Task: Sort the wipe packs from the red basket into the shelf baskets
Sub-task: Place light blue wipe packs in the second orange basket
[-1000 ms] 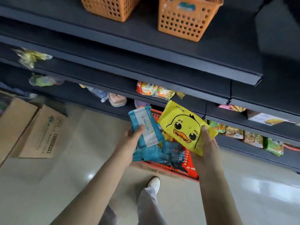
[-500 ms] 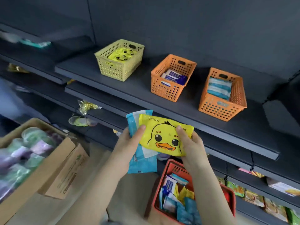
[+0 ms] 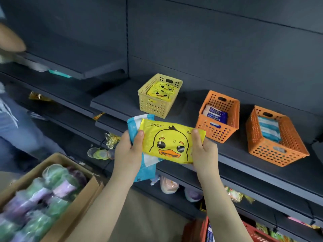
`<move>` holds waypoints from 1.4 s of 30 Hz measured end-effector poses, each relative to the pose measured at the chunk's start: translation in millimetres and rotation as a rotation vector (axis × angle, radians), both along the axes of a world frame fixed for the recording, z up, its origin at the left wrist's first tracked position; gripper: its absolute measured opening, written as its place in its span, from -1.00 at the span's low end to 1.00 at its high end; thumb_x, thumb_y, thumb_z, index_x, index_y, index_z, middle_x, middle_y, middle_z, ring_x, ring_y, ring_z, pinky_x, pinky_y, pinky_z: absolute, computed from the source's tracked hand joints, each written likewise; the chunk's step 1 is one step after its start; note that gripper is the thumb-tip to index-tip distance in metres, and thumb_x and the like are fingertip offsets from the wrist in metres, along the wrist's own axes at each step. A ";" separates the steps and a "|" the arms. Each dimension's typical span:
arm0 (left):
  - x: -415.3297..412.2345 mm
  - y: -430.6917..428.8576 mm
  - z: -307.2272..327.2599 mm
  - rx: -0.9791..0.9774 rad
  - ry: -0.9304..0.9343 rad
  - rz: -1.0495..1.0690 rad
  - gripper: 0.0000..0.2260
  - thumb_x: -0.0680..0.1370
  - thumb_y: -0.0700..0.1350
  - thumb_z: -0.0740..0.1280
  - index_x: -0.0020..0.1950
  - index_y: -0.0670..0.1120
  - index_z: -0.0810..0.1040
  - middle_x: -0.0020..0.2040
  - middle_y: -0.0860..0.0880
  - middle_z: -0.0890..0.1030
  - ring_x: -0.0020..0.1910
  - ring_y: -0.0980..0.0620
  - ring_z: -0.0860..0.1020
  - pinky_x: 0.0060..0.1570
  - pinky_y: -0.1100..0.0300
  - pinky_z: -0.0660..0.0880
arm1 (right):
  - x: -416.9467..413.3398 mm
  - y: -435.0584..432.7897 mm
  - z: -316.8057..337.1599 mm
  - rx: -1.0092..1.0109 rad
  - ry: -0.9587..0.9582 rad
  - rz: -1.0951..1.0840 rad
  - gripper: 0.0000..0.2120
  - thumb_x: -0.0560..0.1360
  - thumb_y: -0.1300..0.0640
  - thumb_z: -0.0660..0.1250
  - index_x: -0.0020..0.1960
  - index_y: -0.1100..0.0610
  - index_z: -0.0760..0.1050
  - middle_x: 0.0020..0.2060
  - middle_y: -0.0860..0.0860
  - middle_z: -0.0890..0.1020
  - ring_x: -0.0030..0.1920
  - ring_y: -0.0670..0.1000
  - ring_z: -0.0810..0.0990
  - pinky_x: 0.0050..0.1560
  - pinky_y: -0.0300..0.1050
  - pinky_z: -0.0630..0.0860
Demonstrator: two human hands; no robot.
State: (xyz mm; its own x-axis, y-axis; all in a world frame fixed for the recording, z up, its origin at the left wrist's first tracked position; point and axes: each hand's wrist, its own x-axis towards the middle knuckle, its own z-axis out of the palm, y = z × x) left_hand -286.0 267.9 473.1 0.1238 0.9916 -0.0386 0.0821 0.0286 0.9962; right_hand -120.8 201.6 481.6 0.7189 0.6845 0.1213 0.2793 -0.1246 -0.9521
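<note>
I hold a yellow duck pack [image 3: 172, 143] between my left hand [image 3: 128, 152] and right hand [image 3: 203, 152], a blue pack [image 3: 146, 172] behind it, below the yellow basket [image 3: 158, 98] on the shelf [image 3: 118, 102].

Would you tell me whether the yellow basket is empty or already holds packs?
Not empty: the yellow basket holds at least two duck packs, visible over its rim.

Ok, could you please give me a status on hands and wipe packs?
Left hand grips blue-and-white plastic wipe pack plus yellow duck-print pack. Right hand pinches the duck pack's other end. Yellow perforated plastic basket straight ahead, nothing between.
</note>
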 end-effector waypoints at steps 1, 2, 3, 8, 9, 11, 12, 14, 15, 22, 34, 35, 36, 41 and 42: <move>-1.7 10.7 2.5 0.013 0.018 0.009 -0.80 0.62 0.12 0.19 -0.03 0.03 0.48 -0.14 -0.03 0.61 -0.16 -0.01 0.60 -0.20 0.11 0.48 | 1.0 11.4 3.2 0.005 -0.003 0.013 -0.51 0.62 -0.07 0.18 -0.43 0.05 0.19 -0.56 -0.05 0.28 -0.48 -0.01 0.27 -0.36 -0.06 0.24; -2.6 21.2 5.6 0.023 0.039 0.011 -0.80 0.62 0.12 0.18 -0.02 0.02 0.47 -0.15 -0.01 0.60 -0.17 0.02 0.58 -0.23 0.16 0.46 | 2.8 23.0 5.6 -0.007 -0.001 0.023 -0.51 0.63 -0.09 0.16 -0.43 0.06 0.21 -0.57 -0.06 0.30 -0.50 -0.01 0.30 -0.39 -0.09 0.28; -2.7 32.9 8.0 0.034 0.052 0.010 -0.79 0.63 0.12 0.18 -0.01 0.02 0.47 -0.16 0.01 0.59 -0.18 0.05 0.57 -0.25 0.19 0.44 | 5.2 34.3 7.5 -0.025 0.011 0.036 -0.50 0.63 -0.11 0.13 -0.42 0.09 0.25 -0.58 -0.04 0.35 -0.53 -0.01 0.36 -0.45 -0.12 0.34; 12.7 102.0 12.7 0.099 0.102 0.021 -0.80 0.63 0.12 0.17 -0.04 0.03 0.45 -0.14 0.00 0.57 -0.16 0.06 0.57 -0.26 0.20 0.41 | 18.9 98.9 8.1 -0.027 0.071 0.100 -0.50 0.65 -0.14 0.03 -0.23 0.15 0.51 -0.51 0.01 0.58 -0.53 -0.08 0.56 -0.59 -0.19 0.46; 19.0 119.0 11.2 0.094 0.094 0.030 -0.81 0.63 0.12 0.17 -0.04 0.04 0.45 -0.13 0.00 0.57 -0.15 0.05 0.58 -0.25 0.20 0.41 | 25.3 115.9 6.0 -0.012 0.082 0.108 -0.51 0.65 -0.13 0.03 -0.20 0.14 0.54 -0.51 -0.01 0.59 -0.53 -0.10 0.56 -0.58 -0.18 0.47; 33.7 153.5 9.4 0.073 0.082 0.031 -0.81 0.62 0.12 0.18 -0.01 0.04 0.46 -0.11 0.00 0.59 -0.14 0.04 0.59 -0.23 0.20 0.43 | 44.1 150.2 4.1 -0.002 0.120 0.166 -0.51 0.65 -0.13 0.03 -0.14 0.15 0.58 -0.47 0.01 0.63 -0.51 -0.07 0.57 -0.56 -0.17 0.49; 41.8 171.1 9.8 0.065 0.082 0.021 -0.80 0.62 0.13 0.19 0.01 0.03 0.47 -0.09 -0.01 0.60 -0.13 0.04 0.60 -0.22 0.19 0.44 | 55.8 167.8 4.1 -0.004 0.136 0.223 -0.52 0.65 -0.12 0.05 -0.11 0.15 0.60 -0.40 0.05 0.67 -0.46 -0.04 0.60 -0.51 -0.17 0.52; 58.0 205.3 10.8 0.059 0.092 0.012 -0.79 0.62 0.14 0.19 0.05 0.04 0.48 -0.07 0.01 0.61 -0.11 0.04 0.61 -0.20 0.18 0.45 | 83.8 203.5 4.7 -0.029 0.134 0.312 -0.60 0.64 -0.08 0.12 -0.09 0.11 0.64 -0.25 0.00 0.73 -0.26 -0.05 0.69 -0.28 -0.22 0.59; 65.8 220.1 11.8 0.055 0.098 0.012 -0.80 0.62 0.13 0.19 0.07 0.04 0.48 -0.06 0.02 0.60 -0.10 0.06 0.61 -0.20 0.18 0.44 | 98.1 220.4 5.4 -0.030 0.131 0.337 -0.68 0.62 -0.04 0.19 -0.09 0.08 0.65 -0.20 -0.06 0.74 -0.17 -0.09 0.70 -0.19 -0.27 0.58; 103.8 287.5 10.3 -0.002 0.055 0.005 -0.81 0.61 0.10 0.24 0.04 0.00 0.51 -0.08 -0.01 0.61 -0.12 0.03 0.62 -0.19 0.17 0.51 | 155.4 318.6 26.7 -0.303 0.073 0.719 -0.77 0.39 0.08 0.53 0.02 -0.10 0.62 0.00 -0.16 0.70 0.05 -0.19 0.65 0.06 -0.25 0.57; 101.5 381.1 -3.5 -0.233 0.013 0.022 -0.75 0.56 0.19 0.28 0.12 0.08 0.54 0.01 0.06 0.68 -0.07 0.05 0.68 -0.03 -0.01 0.61 | 197.1 368.1 -0.3 -0.468 -0.080 0.566 -0.78 0.42 0.09 0.51 0.05 -0.01 0.60 0.03 -0.13 0.67 0.07 -0.18 0.63 0.05 -0.22 0.57; 101.1 387.5 -3.6 -0.259 0.006 0.001 -0.77 0.56 0.19 0.29 0.10 0.09 0.55 0.00 0.07 0.69 -0.07 0.04 0.68 -0.02 -0.02 0.61 | 196.4 375.0 -2.5 -0.568 -0.165 0.599 -0.69 0.41 0.05 0.52 0.13 0.04 0.60 0.10 -0.11 0.65 0.16 -0.14 0.59 0.17 -0.13 0.53; 101.4 393.2 -4.2 -0.283 0.004 -0.027 -0.79 0.56 0.18 0.29 0.07 0.09 0.56 -0.01 0.07 0.69 -0.08 0.04 0.68 -0.03 -0.02 0.61 | 194.3 381.8 -4.4 -0.649 -0.219 0.635 -0.61 0.40 0.02 0.52 0.19 0.08 0.58 0.18 -0.07 0.62 0.24 -0.10 0.55 0.25 -0.08 0.49; 106.4 411.9 -8.5 -0.418 0.022 -0.162 -0.78 0.57 0.14 0.31 0.11 0.06 0.58 -0.04 0.05 0.72 -0.06 -0.01 0.69 0.04 -0.08 0.60 | 171.6 399.0 -20.3 -0.762 -0.221 0.760 -0.56 0.42 0.08 0.52 0.26 0.09 0.51 0.30 0.01 0.55 0.37 -0.03 0.46 0.16 -0.23 0.35; 106.7 415.3 -10.2 -0.440 0.025 -0.177 -0.77 0.56 0.14 0.32 0.11 0.06 0.59 -0.04 0.04 0.72 -0.04 -0.03 0.69 0.08 -0.13 0.58 | 169.3 398.6 -25.1 -0.771 -0.228 0.766 -0.58 0.43 0.09 0.51 0.25 0.08 0.51 0.31 0.00 0.55 0.37 -0.03 0.47 0.15 -0.25 0.35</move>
